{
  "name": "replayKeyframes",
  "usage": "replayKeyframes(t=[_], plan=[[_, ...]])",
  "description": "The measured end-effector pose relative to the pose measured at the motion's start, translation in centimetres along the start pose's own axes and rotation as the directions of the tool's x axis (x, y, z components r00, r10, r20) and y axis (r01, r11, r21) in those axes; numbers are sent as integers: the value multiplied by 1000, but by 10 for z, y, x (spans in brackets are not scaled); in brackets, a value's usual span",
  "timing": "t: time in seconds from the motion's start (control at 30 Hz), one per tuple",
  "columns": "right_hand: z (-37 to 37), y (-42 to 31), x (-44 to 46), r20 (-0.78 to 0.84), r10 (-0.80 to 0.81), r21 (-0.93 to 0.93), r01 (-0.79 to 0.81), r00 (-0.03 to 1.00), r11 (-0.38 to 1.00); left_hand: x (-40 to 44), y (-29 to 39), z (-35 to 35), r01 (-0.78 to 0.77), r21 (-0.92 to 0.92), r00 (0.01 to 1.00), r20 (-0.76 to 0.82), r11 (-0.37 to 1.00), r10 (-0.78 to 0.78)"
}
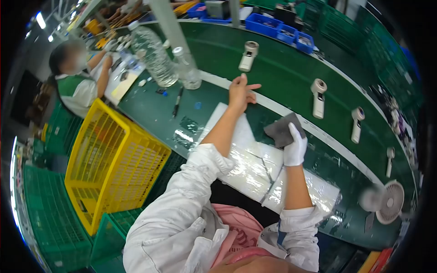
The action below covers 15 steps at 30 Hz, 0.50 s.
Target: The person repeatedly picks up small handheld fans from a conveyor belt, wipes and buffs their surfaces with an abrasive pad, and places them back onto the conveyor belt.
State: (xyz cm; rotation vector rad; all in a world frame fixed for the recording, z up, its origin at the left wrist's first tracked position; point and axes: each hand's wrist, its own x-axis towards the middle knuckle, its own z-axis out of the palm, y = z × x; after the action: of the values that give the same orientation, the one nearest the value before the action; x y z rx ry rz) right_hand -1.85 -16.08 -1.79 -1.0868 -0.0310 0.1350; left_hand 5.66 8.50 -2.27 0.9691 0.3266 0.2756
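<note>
My bare left hand (pixel 242 94) reaches over the pale edge strip of the green conveyor belt (pixel 282 68), fingers spread and holding nothing. Just beyond its fingertips lies a white handheld device with a round head (pixel 248 56); a small gap seems to part them, though contact is hard to judge. In a white glove, my right hand (pixel 296 148) grips a dark grey cloth (pixel 285 130) above the bench. Below both hands, sheets of clear-wrapped white foam (pixel 255 170) cover the near bench edge. More such devices, one here (pixel 318 98) and another there (pixel 357 125), lie along the belt.
Two clear plastic bottles, one large (pixel 154 57) and one smaller (pixel 186 70), stand left of my left hand, near a black pen (pixel 178 102). A yellow crate (pixel 118 159) is at my left. A co-worker (pixel 75 82) sits beyond it. At right is a small fan (pixel 390 201).
</note>
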Motion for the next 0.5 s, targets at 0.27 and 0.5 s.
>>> replayKeyframes(t=[0.27,0.5], plan=[[-15,1,12,-41,48,250,-37,998,968,-13,-21,20,-185,524,981,147,831,126],[-23,3,21,-463,-141,280,295,875,913,-14,-61,89,-411,796,908,312,445,279]])
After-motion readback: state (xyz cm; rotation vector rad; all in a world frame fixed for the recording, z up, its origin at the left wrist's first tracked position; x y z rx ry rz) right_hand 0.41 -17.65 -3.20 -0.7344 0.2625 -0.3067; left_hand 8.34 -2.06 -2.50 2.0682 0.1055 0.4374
